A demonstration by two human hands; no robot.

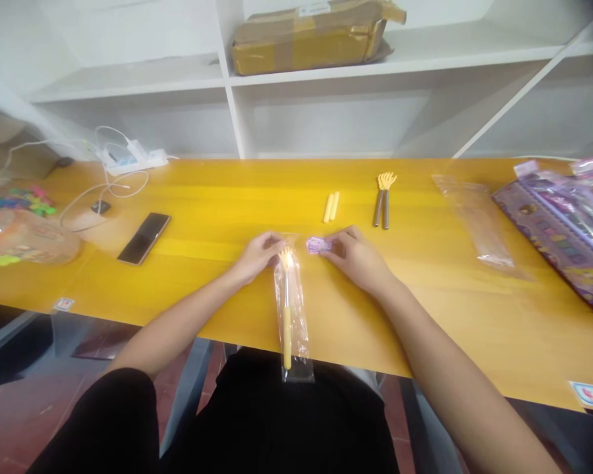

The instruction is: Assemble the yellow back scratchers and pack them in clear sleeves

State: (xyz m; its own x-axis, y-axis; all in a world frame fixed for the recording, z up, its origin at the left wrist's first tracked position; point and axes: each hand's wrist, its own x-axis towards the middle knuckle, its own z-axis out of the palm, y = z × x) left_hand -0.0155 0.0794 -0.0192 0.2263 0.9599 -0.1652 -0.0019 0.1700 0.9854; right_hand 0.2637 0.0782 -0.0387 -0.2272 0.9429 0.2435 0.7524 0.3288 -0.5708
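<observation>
A long, narrow sleeve of clear plastic (pixel 299 322) lies at the front edge of a yellow wooden table (pixel 217 197), its lower end reaching past the edge toward the person's lap. Inside it is a slim scratcher with a pale yellow claw-shaped head, a silver shaft and a yellow handle (pixel 287 339), claw pointing away from the person. The left hand (pixel 261 258) pinches the sleeve's top beside the claw. The right hand (pixel 360 260), apart from the left, holds a small purple printed card (pixel 318 245) between thumb and fingers, just beside the sleeve's top.

Beyond the hands lie two short pale yellow sticks (pixel 331 207), side by side, and to their right two yellow claw heads with dark grey handles (pixel 382 204). Farther right are a flat clear plastic wrapper (pixel 479 220) and a purple patterned package (pixel 548 230). To the left rests a black-screened phone (pixel 144 238), near a white power strip with cables (pixel 137 160). Behind, a brown taped cardboard box (pixel 309 39) sits on a white shelf (pixel 439 49).
</observation>
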